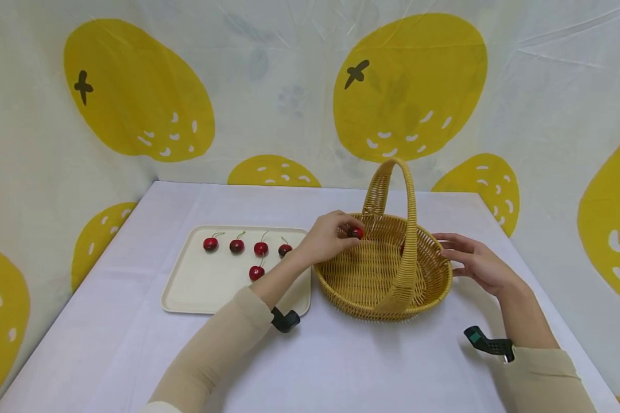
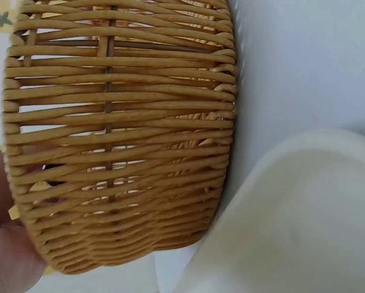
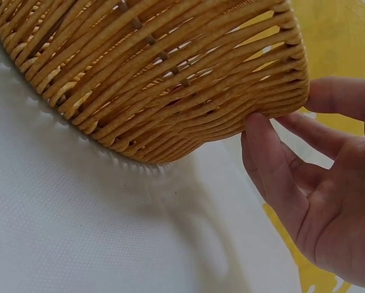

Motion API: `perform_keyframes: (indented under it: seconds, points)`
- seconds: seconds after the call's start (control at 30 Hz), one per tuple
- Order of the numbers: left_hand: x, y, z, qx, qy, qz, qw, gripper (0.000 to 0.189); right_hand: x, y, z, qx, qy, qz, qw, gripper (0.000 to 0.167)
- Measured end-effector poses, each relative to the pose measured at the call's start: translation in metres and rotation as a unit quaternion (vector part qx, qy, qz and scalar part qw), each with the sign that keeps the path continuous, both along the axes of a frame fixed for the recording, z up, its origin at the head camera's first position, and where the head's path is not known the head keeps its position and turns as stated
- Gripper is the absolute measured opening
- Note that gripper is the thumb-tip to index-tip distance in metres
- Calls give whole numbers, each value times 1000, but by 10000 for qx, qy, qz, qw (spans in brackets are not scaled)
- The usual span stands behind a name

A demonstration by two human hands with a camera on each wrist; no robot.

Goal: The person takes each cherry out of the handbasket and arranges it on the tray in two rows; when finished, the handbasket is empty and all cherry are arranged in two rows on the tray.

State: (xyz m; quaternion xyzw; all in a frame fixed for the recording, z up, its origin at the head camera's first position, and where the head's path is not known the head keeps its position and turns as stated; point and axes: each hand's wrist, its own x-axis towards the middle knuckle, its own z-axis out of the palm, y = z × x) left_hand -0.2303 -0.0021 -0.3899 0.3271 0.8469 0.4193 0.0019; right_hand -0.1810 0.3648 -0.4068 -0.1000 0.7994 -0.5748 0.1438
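My left hand [image 1: 332, 236] pinches a dark red cherry [image 1: 357, 232] just over the left rim of the wicker basket [image 1: 336, 289]. In the left wrist view, the basket's wall [image 2: 121, 140] hides most of that hand, and only part of the thumb and fingers [image 2: 8, 256] shows past the rim. At the basket's right end, my right hand [image 1: 477, 264] holds the rim, fingertips at the edge and the thumb against the outer wall. Another red cherry [image 1: 402, 249] lies inside the basket, mostly behind its arched handle [image 1: 407, 252].
Left of the basket lies a cream tray [image 1: 201, 287] with several stemmed cherries [image 1: 236, 245] on it, partly covered by my left forearm. A white cloth covers the table [image 1: 341, 367]. Behind it hangs a curtain [image 1: 284, 74] printed with yellow fruit.
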Motion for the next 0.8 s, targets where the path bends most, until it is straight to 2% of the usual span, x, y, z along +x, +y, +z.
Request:
perform_keyframes:
  seconds: [0.13,0.37,0.6,0.8]
  points:
    - [6,-6,2,349,64,184,9992,27,1,0,0,10,-33,-24,10000,46]
    - [17,-23,4,1159,-181,530,9917,29,1,-1,1,67,-68,-29,10000,50]
    - [22,-40,4,1488,-162,632,9867,29,0,0,1,60,-31,-30,10000,48]
    - [29,-58,2,1600,-452,762,9831,29,-1,1,1,20,-31,-14,10000,46]
